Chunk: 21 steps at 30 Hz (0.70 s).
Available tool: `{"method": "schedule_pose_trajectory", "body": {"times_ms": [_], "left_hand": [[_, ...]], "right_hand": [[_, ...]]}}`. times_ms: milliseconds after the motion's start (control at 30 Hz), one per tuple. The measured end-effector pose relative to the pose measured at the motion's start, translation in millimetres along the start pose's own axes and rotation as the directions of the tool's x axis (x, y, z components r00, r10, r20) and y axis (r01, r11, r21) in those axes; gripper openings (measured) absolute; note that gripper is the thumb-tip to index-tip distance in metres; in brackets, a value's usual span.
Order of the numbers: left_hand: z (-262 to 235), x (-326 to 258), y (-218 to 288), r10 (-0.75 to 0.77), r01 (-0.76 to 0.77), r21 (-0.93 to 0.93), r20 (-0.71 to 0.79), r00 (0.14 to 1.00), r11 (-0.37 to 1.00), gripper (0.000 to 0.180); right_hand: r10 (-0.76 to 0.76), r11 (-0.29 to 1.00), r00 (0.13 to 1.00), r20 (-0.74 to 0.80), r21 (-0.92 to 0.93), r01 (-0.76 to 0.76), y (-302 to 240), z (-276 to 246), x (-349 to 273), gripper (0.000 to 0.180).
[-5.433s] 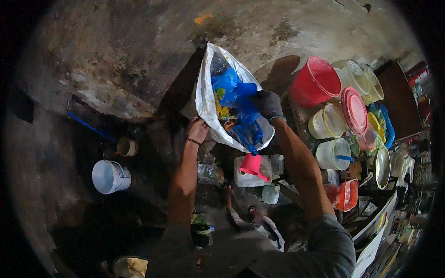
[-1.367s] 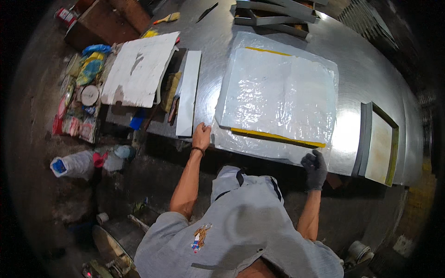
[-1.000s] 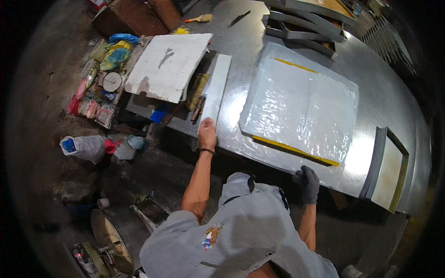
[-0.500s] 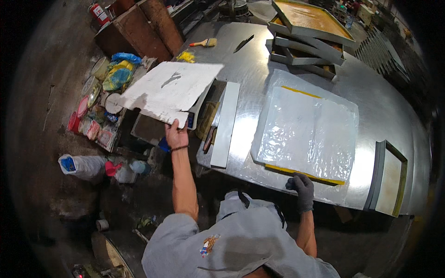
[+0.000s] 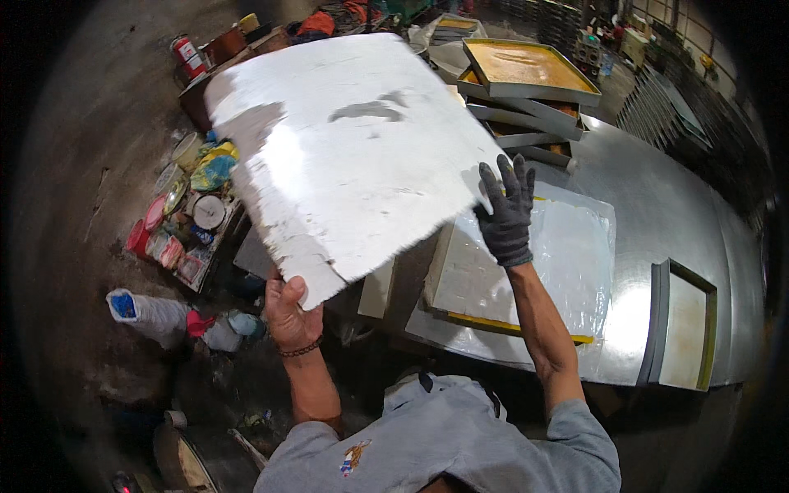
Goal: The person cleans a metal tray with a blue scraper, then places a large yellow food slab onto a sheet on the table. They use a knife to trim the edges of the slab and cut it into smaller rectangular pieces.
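Note:
My bare left hand (image 5: pixel 292 319) grips the near corner of a large, thin white sheet (image 5: pixel 370 164) with grey smudges and a ragged lower edge. The sheet is lifted and tilted above the left part of the metal table. At its right corner is my right hand (image 5: pixel 506 215) in a dark grey glove, fingers spread; whether they touch the edge I cannot tell. Partly behind that hand and forearm lies a flat white slab (image 5: pixel 575 255) under clear plastic film, a yellow strip (image 5: pixel 485 323) along its near edge.
The shiny metal table (image 5: pixel 649 189) carries a stack of shallow trays (image 5: pixel 534 74) with orange-brown insides at the back. A metal-edged frame (image 5: pixel 689 329) lies at the right. Tubs and bags (image 5: pixel 185 214) crowd a low stand at the left, near a white sack (image 5: pixel 152 316).
The white sheet has risen and swung right, closer to me, still in my left hand. My right hand has left the table's front edge, reached up to the sheet's right corner and spread its fingers.

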<state>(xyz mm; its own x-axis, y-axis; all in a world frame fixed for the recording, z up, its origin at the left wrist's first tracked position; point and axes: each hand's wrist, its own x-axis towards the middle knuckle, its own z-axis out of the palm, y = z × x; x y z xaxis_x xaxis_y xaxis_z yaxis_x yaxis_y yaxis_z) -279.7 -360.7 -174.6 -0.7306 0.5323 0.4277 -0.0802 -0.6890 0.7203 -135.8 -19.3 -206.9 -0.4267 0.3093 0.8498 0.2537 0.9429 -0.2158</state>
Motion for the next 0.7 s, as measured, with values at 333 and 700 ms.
{"method": "schedule_pose_trajectory", "body": {"times_ms": [333, 700], "left_hand": [[35, 57, -81, -0.031, 0.116, 0.629, -0.145, 0.989, 0.768, 0.106], [6, 16, -251, -0.379, 0.282, 0.758, -0.049, 0.924, 0.588, 0.054]], "right_hand": [[0.544, 0.713, 0.839, 0.016, 0.517, -0.473, 97, -66, -44, 0.025], [0.857, 0.168, 0.330, 0.397, 0.389, -0.906, 209, -180, -163, 0.047]]}}
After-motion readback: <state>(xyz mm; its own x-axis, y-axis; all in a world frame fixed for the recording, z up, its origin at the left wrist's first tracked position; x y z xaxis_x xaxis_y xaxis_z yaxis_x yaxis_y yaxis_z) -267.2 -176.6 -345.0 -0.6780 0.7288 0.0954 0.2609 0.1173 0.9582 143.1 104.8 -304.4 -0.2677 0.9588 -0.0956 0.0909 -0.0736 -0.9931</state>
